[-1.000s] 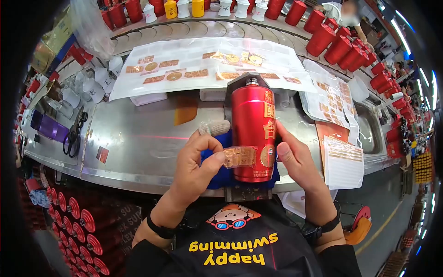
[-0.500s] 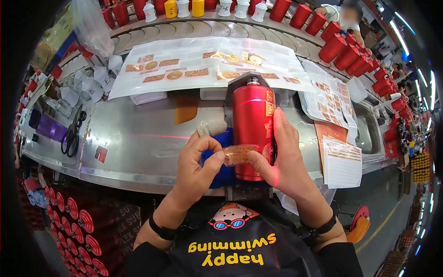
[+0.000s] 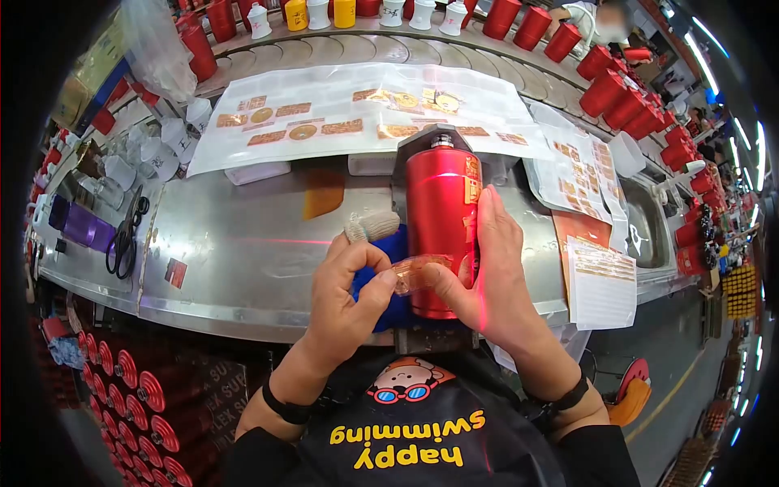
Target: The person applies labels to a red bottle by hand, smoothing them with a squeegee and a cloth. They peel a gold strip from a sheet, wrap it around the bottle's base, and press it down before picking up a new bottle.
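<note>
A red metal bottle (image 3: 438, 219) lies in a dark holder (image 3: 415, 146) at the middle of the steel table, its silver neck pointing away. My left hand (image 3: 349, 292), with a knit cover (image 3: 373, 226) on one finger, pinches the left end of a clear strip with gold print (image 3: 418, 273). The strip reaches across to the thumb of my right hand (image 3: 499, 276). That hand rests along the bottle's right side, its fingers stretched forward. Gold print (image 3: 472, 180) shows on the bottle's upper right side. A blue cloth (image 3: 391, 312) lies behind my left hand.
Sheets of gold stickers (image 3: 316, 109) cover the back of the table (image 3: 235, 276). Black scissors (image 3: 126, 239) and a purple bottle (image 3: 81, 223) lie left. More sheets (image 3: 600, 284) and a sink (image 3: 645, 223) are right. Red canisters (image 3: 604, 91) line the conveyor (image 3: 479, 58); another person (image 3: 580, 16) is behind.
The strip between my hands has bent and tilted slightly, while both hands stay nearly in place. Red canisters on the conveyor have shifted.
</note>
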The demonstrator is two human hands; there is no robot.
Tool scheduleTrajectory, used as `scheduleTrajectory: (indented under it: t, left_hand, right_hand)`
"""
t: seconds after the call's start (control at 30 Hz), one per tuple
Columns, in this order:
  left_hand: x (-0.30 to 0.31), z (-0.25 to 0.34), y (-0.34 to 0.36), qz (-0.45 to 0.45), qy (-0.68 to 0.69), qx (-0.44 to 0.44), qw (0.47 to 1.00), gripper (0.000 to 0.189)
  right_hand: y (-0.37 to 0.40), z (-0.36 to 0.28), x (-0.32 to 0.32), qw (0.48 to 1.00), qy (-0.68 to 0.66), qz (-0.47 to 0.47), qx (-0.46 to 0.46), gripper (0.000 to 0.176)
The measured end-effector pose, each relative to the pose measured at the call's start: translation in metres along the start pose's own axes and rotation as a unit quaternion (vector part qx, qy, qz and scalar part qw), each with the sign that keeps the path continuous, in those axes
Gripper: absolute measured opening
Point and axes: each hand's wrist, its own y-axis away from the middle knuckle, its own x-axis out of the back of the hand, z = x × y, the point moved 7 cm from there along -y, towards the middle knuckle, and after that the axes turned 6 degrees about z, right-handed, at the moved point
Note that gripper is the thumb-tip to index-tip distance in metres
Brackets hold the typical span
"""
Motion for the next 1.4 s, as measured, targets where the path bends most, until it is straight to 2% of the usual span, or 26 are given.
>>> scheduleTrajectory:
  t: [0.23,0.53,0.67,0.97,1.13,1.23,1.33,1.4]
  left_hand:
    - [-0.002,0.002,0.0,-0.009,0.011,0.037,0.999,0.008]
    - [-0.004,-0.003,-0.001,0.002,0.005,0.003,1.0,0.008]
    - [-0.004,0.01,-0.004,-0.005,-0.037,-0.046,0.998,0.009]
    - [-0.006,0.022,-0.005,0.003,-0.08,-0.09,0.993,0.009]
    - [-0.006,0.027,-0.006,0.01,-0.135,-0.109,0.985,0.009]
    - [-0.006,0.014,-0.004,0.014,-0.066,-0.021,0.997,0.007]
    - [-0.009,0.018,-0.002,-0.005,-0.05,0.006,0.999,0.006]
    - [-0.013,0.035,-0.005,-0.018,-0.061,-0.014,0.998,0.005]
  right_hand:
    - [0.0,0.001,0.001,1.0,-0.01,-0.001,0.01,0.089]
    - [-0.001,-0.003,0.001,1.0,-0.001,-0.002,0.003,0.094]
    - [0.0,-0.001,0.0,1.0,0.003,0.004,0.005,0.094]
    - [0.004,0.005,-0.001,1.0,-0.026,-0.001,0.001,0.079]
    - [0.006,0.017,0.002,0.992,-0.117,-0.005,-0.046,0.068]
    - [0.008,0.023,0.002,0.989,-0.14,0.001,-0.044,0.065]
    - [0.011,0.028,0.0,0.988,-0.146,-0.005,-0.052,0.064]
    - [0.012,0.029,-0.001,0.986,-0.152,-0.01,-0.06,0.064]
